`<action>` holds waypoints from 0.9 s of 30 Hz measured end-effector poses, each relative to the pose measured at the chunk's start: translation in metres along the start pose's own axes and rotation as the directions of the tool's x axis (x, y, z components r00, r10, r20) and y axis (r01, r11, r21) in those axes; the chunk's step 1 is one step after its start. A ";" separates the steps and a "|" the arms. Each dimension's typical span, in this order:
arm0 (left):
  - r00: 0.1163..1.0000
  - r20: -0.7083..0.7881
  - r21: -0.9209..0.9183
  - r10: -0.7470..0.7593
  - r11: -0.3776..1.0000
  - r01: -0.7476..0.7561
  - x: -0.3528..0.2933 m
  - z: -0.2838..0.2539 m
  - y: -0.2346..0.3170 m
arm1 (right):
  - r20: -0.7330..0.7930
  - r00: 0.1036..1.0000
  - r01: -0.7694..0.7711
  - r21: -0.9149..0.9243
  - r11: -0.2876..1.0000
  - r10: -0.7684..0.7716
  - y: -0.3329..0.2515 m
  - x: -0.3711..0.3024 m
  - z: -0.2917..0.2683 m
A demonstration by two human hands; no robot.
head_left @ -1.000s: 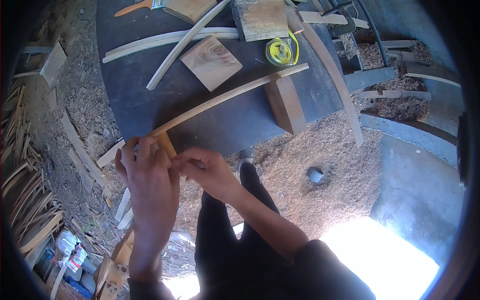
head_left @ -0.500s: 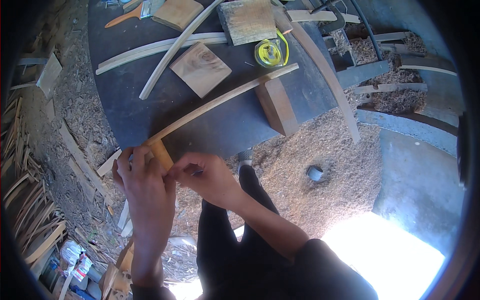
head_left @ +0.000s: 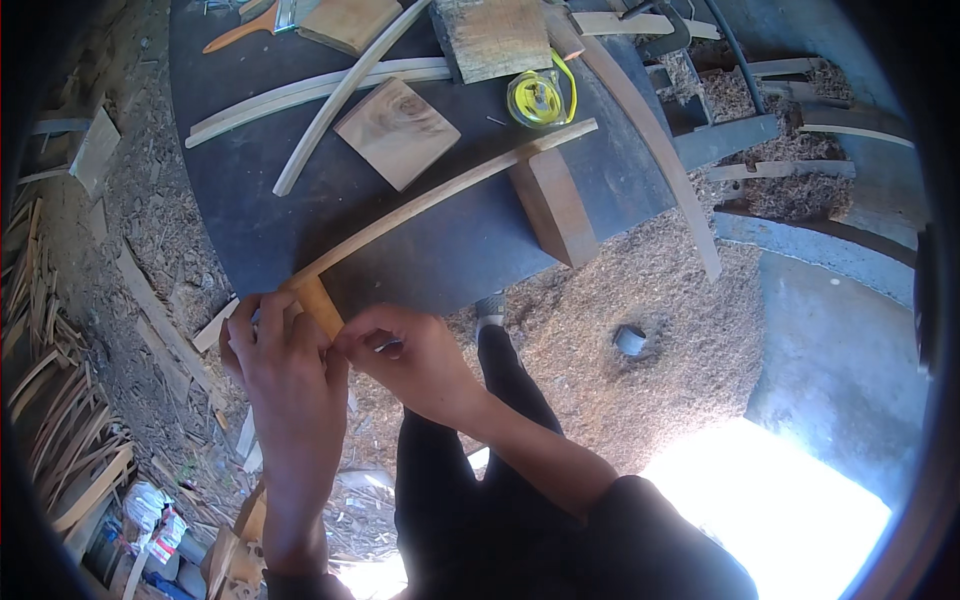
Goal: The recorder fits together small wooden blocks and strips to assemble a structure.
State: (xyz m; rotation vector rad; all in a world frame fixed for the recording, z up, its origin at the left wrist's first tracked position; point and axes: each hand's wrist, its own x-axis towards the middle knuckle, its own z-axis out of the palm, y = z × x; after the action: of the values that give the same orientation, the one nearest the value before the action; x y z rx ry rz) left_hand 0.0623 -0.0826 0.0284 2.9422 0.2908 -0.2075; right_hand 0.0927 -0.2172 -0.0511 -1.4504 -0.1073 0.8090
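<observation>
A long thin wooden strip point(head_left: 440, 195) runs slantwise over the dark table. Toward its far right end it rests on a wooden block point(head_left: 553, 212); its near left end lies over a yellowish wooden block point(head_left: 319, 304) at the table's corner. Curled around that near end is my left hand point(head_left: 283, 350), closed, its fingertips partly hidden. My right hand point(head_left: 410, 360) is closed in a pinch against the near end of the yellowish block, touching my left fingers. Whatever it pinches is hidden.
On the dark table point(head_left: 420, 262) lie a square wooden block point(head_left: 398, 133), curved strips point(head_left: 350, 95), a yellow tape measure point(head_left: 537, 98), a thick board point(head_left: 492, 38) and an orange-handled brush point(head_left: 240, 30). Sawdust point(head_left: 570, 340) covers the floor around a metal cylinder point(head_left: 630, 341). Wood offcuts pile at left.
The view has shifted very slightly, so the table things sit a little higher and more to the left. Both hands keep almost the same place and grip.
</observation>
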 end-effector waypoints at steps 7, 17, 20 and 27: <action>1.000 -0.012 -0.001 -0.001 1.000 0.001 -0.001 0.000 -0.002 | 0.013 1.000 -0.004 0.027 1.000 0.004 0.001 -0.001 0.001; 1.000 -0.026 0.013 0.017 1.000 -0.017 -0.004 0.001 -0.007 | 0.020 1.000 0.021 -0.018 1.000 -0.021 0.001 -0.001 0.003; 0.999 -0.020 -0.010 0.034 0.999 -0.034 -0.001 0.001 -0.005 | 0.001 1.000 0.021 -0.027 0.999 -0.021 0.003 -0.002 0.000; 1.000 -0.025 0.002 0.019 1.000 -0.018 -0.001 -0.002 -0.003 | 0.036 0.999 -0.014 -0.030 0.999 0.015 -0.003 -0.001 -0.001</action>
State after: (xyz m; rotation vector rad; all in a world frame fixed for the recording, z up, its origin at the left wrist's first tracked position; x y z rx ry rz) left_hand 0.0613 -0.0794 0.0295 2.9497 0.2669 -0.1686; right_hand 0.0933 -0.2184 -0.0480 -1.4661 -0.1372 0.8486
